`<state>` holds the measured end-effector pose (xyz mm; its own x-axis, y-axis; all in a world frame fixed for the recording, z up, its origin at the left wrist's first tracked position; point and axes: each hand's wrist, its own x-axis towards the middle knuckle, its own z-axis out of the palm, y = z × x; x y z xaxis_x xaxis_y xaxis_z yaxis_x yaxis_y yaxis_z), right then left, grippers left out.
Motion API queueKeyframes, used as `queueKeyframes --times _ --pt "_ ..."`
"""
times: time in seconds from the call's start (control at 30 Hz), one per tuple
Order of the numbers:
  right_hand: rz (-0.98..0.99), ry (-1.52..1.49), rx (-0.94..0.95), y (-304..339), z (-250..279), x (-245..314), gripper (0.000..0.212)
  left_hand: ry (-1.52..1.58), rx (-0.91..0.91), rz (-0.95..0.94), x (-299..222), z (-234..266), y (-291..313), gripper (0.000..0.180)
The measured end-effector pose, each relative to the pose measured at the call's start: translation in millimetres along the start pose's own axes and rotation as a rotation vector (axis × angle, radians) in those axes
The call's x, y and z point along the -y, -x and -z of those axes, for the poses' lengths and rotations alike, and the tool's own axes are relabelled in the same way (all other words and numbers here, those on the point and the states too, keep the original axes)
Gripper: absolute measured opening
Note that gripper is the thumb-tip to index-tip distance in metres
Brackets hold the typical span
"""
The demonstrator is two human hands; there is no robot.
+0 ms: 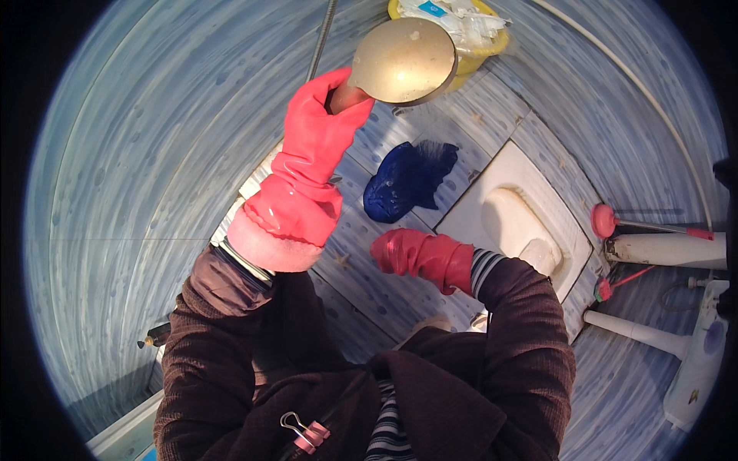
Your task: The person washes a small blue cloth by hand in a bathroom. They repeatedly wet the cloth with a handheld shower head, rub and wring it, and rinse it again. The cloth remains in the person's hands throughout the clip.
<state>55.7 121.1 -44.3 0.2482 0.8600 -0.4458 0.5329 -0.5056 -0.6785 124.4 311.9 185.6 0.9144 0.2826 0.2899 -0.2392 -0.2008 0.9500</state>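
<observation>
My left hand (329, 127), in a long pink rubber glove, is closed round the handle of a large round shower head (406, 61). Its smooth, shiny brownish back faces up, and a fine spray shows below it. On the tiled floor beneath lies a crumpled, shiny dark blue piece (400, 180) that looks like a plastic bag or wet cloth. My right hand (415, 257), gloved in the same pink rubber, is held closed just below the blue piece, apart from it. Its fingers are folded out of sight, and anything in them is hidden.
A white squat toilet (501, 173) is set in the floor at the right. Beside it are a red plunger (603, 221) and white pipes (669, 250). A yellow bin (465, 69) with white waste stands at the back. A metal hose (321, 38) hangs by the left wall.
</observation>
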Motion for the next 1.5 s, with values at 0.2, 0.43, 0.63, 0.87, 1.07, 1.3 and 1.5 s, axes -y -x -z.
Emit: queueKeyframes --times 0.2,0.43,0.63,0.87,1.07,1.3,1.5 --pt "0.095 0.210 0.011 3.6 7.3 20.2 0.022 -0.201 0.146 0.025 5.7 29.4 8.9 0.033" --pt "0.079 0.197 0.031 1.9 16.5 38.0 0.025 -0.463 0.407 -0.105 17.0 64.6 3.3 0.027" --pt "0.049 0.251 -0.011 12.1 31.7 0.6 0.028 -0.618 0.572 -0.163 21.3 88.5 5.4 0.026" --pt "-0.445 0.426 -0.252 16.0 73.8 -92.2 0.054 -0.515 0.471 -0.163 32.6 79.6 12.5 0.032" --pt "-0.274 0.610 -0.547 8.4 69.9 -91.4 0.084 -0.394 0.355 -0.026 21.3 70.3 16.4 0.030" --pt "-0.194 0.516 -0.532 -58.2 -1.0 -34.7 0.070 -0.416 0.287 0.058 10.5 64.2 15.4 0.028" --pt "-0.305 -0.236 -0.706 -62.3 66.0 -97.5 0.047 -0.385 0.228 0.013 6.7 57.5 9.7 0.032"
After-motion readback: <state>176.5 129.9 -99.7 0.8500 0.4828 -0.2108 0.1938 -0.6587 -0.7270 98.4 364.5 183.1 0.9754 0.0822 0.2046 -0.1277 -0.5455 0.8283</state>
